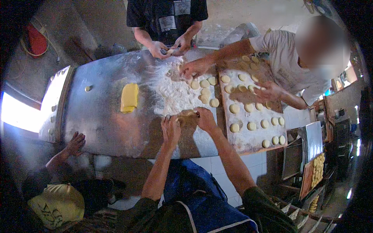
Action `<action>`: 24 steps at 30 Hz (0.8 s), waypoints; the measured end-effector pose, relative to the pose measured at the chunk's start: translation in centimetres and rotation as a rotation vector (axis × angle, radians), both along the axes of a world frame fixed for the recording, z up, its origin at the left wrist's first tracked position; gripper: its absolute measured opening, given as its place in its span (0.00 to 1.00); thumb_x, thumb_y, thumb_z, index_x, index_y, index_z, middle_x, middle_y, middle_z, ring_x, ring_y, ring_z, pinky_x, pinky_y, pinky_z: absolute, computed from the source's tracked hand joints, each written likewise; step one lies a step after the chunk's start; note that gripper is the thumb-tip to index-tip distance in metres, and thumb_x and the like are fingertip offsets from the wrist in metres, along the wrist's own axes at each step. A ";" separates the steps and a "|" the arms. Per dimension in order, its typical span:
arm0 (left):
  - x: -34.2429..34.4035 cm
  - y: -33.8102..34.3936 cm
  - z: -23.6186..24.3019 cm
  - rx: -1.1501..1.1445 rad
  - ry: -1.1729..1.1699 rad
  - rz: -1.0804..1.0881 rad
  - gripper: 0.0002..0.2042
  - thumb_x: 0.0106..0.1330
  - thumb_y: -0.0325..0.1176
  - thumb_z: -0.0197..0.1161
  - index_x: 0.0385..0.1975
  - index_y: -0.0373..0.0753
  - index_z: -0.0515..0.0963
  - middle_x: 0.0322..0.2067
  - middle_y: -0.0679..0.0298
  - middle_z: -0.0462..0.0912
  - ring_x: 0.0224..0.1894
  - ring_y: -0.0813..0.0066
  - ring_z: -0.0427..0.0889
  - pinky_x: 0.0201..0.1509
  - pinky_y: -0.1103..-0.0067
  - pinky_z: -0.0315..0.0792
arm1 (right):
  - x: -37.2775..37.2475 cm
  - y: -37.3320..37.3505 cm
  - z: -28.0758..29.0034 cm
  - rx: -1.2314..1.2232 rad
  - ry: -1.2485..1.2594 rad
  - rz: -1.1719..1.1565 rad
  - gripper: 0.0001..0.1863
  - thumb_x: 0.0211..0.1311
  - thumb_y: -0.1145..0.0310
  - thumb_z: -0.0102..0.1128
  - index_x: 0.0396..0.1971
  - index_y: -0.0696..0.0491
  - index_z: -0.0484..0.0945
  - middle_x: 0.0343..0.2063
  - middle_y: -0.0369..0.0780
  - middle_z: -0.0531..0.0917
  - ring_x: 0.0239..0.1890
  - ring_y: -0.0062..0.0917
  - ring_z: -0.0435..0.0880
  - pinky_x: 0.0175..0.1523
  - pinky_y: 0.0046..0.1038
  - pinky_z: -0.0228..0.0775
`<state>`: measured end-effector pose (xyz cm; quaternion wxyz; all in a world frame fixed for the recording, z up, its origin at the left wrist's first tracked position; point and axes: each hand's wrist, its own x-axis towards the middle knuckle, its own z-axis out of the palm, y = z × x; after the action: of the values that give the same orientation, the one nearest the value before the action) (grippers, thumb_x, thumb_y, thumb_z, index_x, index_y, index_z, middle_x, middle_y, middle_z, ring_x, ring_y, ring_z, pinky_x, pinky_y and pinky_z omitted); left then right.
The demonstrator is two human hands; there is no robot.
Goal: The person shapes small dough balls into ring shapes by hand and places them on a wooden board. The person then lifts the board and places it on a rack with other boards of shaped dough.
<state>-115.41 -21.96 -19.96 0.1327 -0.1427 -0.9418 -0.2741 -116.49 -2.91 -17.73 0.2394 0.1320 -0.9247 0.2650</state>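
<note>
Over the near edge of the flour, my left hand (171, 127) and my right hand (206, 119) face each other with fingers closed. Between them stretches a piece of dough (188, 112), dim in shadow and partly hidden by my fingers. Just beyond lies a spread of white flour (173, 95) on the metal table (105, 128). Several round dough pieces (205, 92) sit beside the flour, past my right hand. Left of the flour rests a yellow block (129, 98), its kind unclear.
On the right, a floured board (248, 141) bears rows of dough rounds. Across the table, one person's hands (169, 49) pinch something small; another person reaches over flour and board. A third person's hand (75, 143) touches the table's near left. A rack (312, 174) stands lower right.
</note>
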 end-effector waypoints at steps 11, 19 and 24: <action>2.8 0.5 4.2 1.264 -0.646 0.105 0.11 0.60 0.29 0.66 0.38 0.28 0.80 0.32 0.59 0.82 0.36 0.75 0.80 0.42 0.78 0.76 | 5.0 -3.6 4.0 -0.718 -0.643 -0.013 0.18 0.55 0.68 0.68 0.45 0.59 0.80 0.34 0.43 0.86 0.33 0.23 0.84 0.40 0.24 0.75; 2.9 1.0 4.5 0.920 -0.525 -0.057 0.10 0.61 0.33 0.66 0.31 0.31 0.79 0.28 0.63 0.80 0.33 0.79 0.78 0.37 0.80 0.73 | 5.3 -3.2 6.4 -0.706 -0.565 -0.010 0.23 0.54 0.72 0.68 0.51 0.57 0.75 0.38 0.43 0.85 0.39 0.24 0.84 0.45 0.26 0.76; 4.5 3.9 4.4 1.340 -0.681 -0.004 0.12 0.64 0.31 0.64 0.44 0.36 0.73 0.35 0.61 0.79 0.39 0.75 0.78 0.43 0.79 0.74 | 6.3 -1.6 7.4 -0.702 -0.555 0.057 0.31 0.54 0.78 0.62 0.59 0.53 0.63 0.35 0.43 0.83 0.35 0.24 0.83 0.41 0.28 0.77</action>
<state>-110.92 -18.07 -15.59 -0.1081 0.0594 -0.5622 -0.8178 -110.21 -4.51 -10.34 0.0051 -0.0082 -0.8040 0.5945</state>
